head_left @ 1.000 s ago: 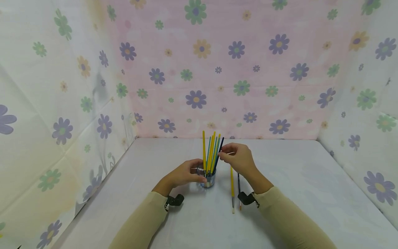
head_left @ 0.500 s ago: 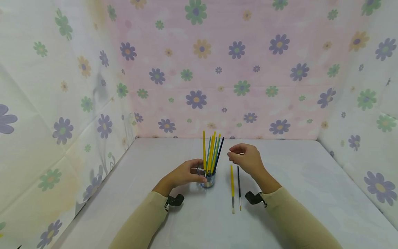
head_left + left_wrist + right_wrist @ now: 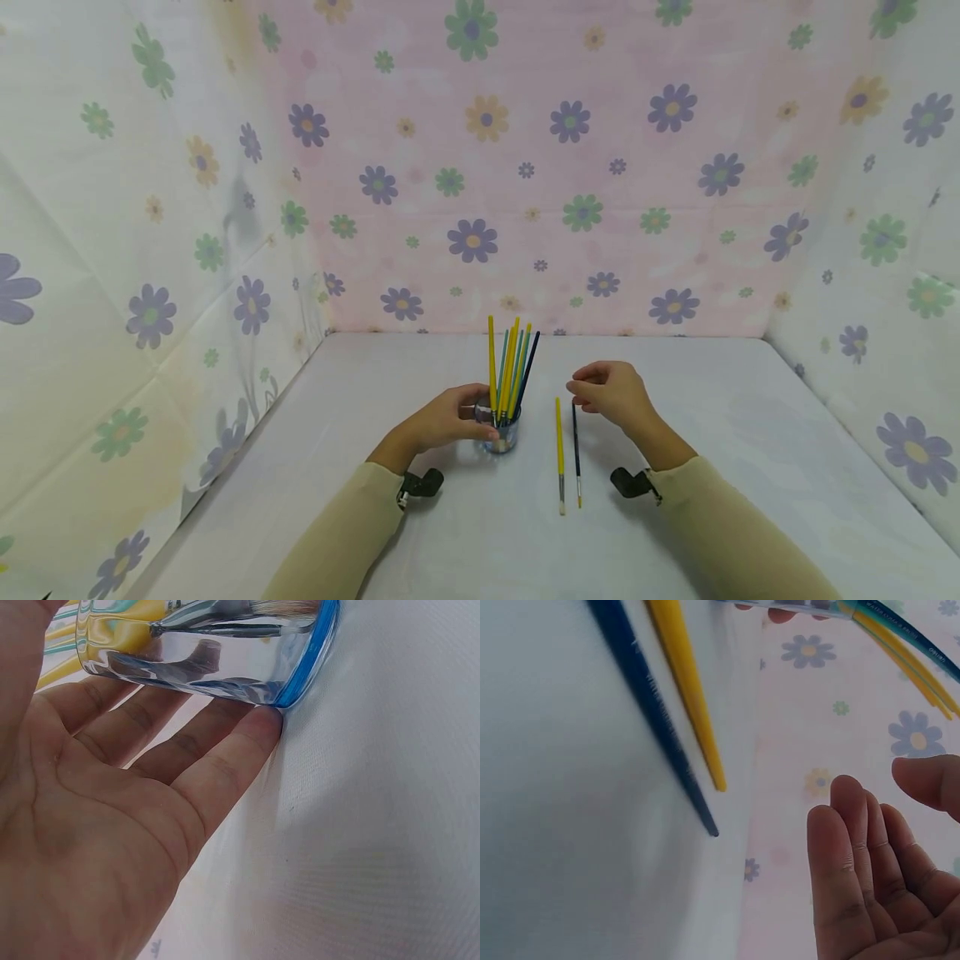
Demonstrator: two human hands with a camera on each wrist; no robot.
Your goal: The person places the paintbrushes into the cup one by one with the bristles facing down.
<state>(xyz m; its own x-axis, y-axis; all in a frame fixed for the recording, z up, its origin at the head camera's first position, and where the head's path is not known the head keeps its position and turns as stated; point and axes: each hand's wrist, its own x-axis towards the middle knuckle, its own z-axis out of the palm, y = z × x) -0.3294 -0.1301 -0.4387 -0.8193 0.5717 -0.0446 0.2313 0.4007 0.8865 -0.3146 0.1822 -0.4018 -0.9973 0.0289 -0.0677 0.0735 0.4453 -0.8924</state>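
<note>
My left hand (image 3: pixel 444 417) holds a clear glass (image 3: pixel 501 438) upright on the table, thumb in front and fingers behind. In the left wrist view the fingers lie along the side of the glass (image 3: pixel 240 664), near its blue base. Several paintbrushes stand in it, bristles down: yellow (image 3: pixel 492 358), teal and a dark blue paintbrush (image 3: pixel 529 367). Above the table my right hand (image 3: pixel 613 393) holds nothing, its thumb apart from the fingers in the right wrist view. Below its fingertips lies the handle end of a dark blue paintbrush (image 3: pixel 577 450), beside a yellow paintbrush (image 3: pixel 559 442).
The white table (image 3: pixel 420 533) carries the glass and the two loose brushes, which lie side by side with bristles toward me. Flower-patterned cloth walls (image 3: pixel 525 200) stand behind the table and along both sides. A small black camera sits on each wrist.
My right hand has let go of the dark blue paintbrush in the glass. It has moved right and down to the handle end of the loose dark one. My left hand stays put.
</note>
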